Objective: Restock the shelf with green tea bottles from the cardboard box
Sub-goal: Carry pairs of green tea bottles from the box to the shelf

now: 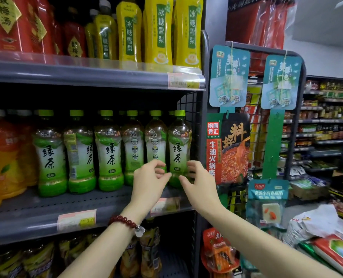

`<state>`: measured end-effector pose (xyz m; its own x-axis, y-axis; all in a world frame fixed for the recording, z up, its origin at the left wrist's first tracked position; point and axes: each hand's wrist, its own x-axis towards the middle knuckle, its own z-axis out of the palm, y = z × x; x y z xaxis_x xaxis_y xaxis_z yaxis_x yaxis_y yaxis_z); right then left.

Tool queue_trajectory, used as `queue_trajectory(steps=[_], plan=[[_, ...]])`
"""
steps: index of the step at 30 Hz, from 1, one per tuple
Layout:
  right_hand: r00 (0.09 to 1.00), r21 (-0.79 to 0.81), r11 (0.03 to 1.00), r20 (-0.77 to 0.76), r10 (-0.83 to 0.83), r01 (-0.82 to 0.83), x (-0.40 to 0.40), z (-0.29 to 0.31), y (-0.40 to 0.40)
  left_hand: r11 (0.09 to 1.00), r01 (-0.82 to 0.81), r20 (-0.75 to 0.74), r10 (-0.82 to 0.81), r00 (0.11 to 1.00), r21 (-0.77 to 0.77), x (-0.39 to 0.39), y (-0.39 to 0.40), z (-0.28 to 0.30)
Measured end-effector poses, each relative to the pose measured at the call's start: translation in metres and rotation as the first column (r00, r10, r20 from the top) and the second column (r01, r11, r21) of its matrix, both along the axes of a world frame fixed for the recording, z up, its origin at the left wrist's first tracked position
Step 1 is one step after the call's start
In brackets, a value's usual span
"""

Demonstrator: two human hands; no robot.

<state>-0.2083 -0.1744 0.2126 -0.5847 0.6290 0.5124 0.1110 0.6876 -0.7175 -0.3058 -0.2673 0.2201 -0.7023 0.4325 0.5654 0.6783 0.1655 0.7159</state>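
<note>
Several green tea bottles with green caps stand in a row on the middle grey shelf (46, 209). The rightmost green tea bottle (179, 145) stands upright at the shelf's right end, next to the wire side panel. My left hand (149, 183) and my right hand (198, 185) are at its lower part, one on each side, fingers curled and spread. The fingertips touch or nearly touch the bottle; a firm grip cannot be made out. Its neighbour, another green tea bottle (155, 141), stands just left, partly behind my left fingers. The cardboard box is out of view.
Orange drink bottles (4, 157) fill the shelf's left end. Yellow pear drink bottles (158, 33) stand on the shelf above, dark bottles on the shelf below. A wire rack with hanging hot-pot packets (235, 147) sits right of the shelf. Bagged goods (327, 237) lie at lower right.
</note>
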Motion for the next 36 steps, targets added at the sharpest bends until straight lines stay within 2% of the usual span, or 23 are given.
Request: queue_trajectory(steps=[6, 18, 30, 36], plan=[[0.993, 0.04, 0.994, 0.067, -0.101, 0.099, 0.035, -0.004, 0.023, 0.992, 0.114, -0.091, -0.119, 0.989, -0.062, 0.026, 0.02, -0.001], [0.925, 0.073, 0.958, 0.248, -0.288, 0.278, 0.15, -0.034, 0.137, 0.93, 0.107, -0.392, -0.25, 0.886, -0.351, 0.119, 0.117, -0.012], [0.768, 0.116, 0.843, 0.36, -0.529, 0.526, 0.322, -0.076, 0.28, 0.824, 0.211, -0.379, -0.449, 0.809, -0.526, 0.241, 0.285, -0.046], [0.733, 0.07, 0.812, 0.391, -0.556, 0.579, 0.372, -0.094, 0.334, 0.77, 0.271, -0.342, -0.53, 0.776, -0.578, 0.285, 0.364, -0.069]])
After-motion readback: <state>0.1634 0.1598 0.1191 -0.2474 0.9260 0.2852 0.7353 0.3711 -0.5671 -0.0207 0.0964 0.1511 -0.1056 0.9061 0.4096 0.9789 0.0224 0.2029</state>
